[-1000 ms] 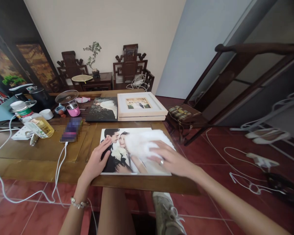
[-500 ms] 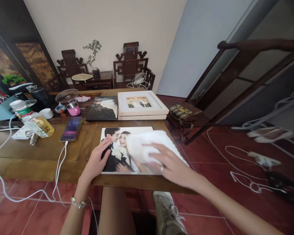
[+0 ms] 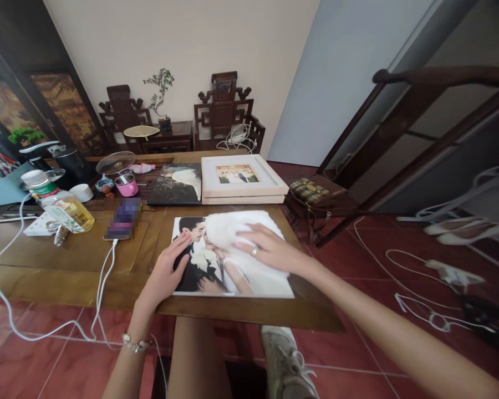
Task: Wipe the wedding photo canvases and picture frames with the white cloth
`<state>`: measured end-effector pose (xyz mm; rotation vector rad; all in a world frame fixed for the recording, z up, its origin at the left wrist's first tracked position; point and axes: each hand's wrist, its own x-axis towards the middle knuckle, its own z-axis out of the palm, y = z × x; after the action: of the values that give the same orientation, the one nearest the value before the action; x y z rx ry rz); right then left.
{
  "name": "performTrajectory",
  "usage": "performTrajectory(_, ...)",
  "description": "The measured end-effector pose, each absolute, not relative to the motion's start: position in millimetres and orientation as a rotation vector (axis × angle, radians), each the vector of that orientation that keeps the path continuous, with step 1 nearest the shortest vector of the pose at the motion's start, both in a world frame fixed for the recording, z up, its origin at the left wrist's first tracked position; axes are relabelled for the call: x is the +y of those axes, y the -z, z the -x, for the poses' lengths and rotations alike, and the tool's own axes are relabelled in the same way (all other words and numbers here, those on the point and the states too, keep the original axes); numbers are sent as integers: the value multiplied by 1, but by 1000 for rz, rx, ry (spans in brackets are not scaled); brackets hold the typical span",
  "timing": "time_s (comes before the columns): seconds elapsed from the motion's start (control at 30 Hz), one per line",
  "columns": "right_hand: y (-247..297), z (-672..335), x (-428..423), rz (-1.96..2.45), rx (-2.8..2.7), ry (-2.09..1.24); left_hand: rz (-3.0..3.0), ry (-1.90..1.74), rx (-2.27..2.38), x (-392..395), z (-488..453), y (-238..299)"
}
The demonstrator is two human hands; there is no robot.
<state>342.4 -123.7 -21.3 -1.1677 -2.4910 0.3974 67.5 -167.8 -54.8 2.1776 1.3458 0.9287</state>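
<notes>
A glossy photo panel of a couple lies near the table's front edge. My left hand rests on its left side, open, with the fingers stretched out over the edge. Under my right hand is a fluffy white cloth, held against the panel's upper right part. The fingers of that hand reach across the cloth, and a ring shows on one of them. The cloth hides the panel's upper right corner and part of one pictured face.
Behind the panel are a pale framed picture and a dark photo panel. A charging phone, a bottle and a pink cup stand at left. Cables hang over the wooden table's front edge.
My right hand has slid the white cloth up and to the left, uncovering the panel's lower right part. My left hand has stayed on the left edge.
</notes>
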Motion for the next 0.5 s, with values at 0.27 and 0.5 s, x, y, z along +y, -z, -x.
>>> performTrajectory(0.27,24,-325,-107,1236,-2369,-350,-2160,-921,1346,-166,-66,54)
performTrajectory(0.5,6,-322,-213,920,-2555,-540,-2171,-936,1347,-166,-67,56)
